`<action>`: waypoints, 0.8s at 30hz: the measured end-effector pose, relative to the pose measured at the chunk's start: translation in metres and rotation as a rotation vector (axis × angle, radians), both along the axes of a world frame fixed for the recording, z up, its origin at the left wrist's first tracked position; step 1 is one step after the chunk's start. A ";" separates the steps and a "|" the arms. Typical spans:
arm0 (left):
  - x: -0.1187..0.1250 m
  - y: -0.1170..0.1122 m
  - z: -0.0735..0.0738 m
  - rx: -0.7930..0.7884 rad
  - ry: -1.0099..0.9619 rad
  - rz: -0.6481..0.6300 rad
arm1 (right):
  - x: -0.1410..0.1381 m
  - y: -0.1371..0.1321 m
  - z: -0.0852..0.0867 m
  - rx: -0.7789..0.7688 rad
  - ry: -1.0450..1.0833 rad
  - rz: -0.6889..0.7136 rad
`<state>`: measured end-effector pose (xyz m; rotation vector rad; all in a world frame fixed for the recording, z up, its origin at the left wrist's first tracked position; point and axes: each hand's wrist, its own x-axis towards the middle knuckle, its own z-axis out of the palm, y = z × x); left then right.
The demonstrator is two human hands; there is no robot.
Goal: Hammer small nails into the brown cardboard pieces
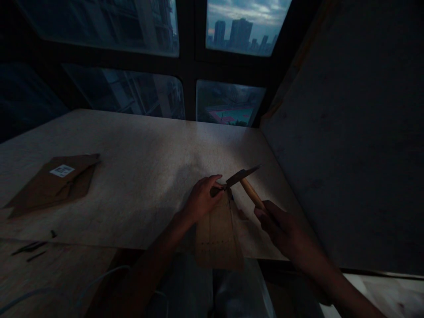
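My right hand (pixel 276 223) is wrapped round the wooden handle of a small hammer (pixel 247 182), whose dark metal head hangs just above the table. My left hand (pixel 201 198) rests on a tan piece of leather or card (pixel 217 234) that overhangs the table's near edge; its fingertips pinch something small and dark right under the hammer head, too dim to name. A row of small holes runs across the tan piece.
The work surface is a pale wooden board (pixel 142 176). A brown folded packet with a white label (pixel 56 181) lies at the left. A few small dark bits (pixel 33 247) lie near the left front edge. A dark panel (pixel 347 145) stands on the right, windows behind.
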<state>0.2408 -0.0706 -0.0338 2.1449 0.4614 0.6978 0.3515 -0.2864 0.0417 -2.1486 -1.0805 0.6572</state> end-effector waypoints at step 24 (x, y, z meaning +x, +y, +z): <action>-0.141 0.050 -0.007 0.122 0.082 0.765 | -0.020 -0.019 -0.002 0.082 0.124 -0.138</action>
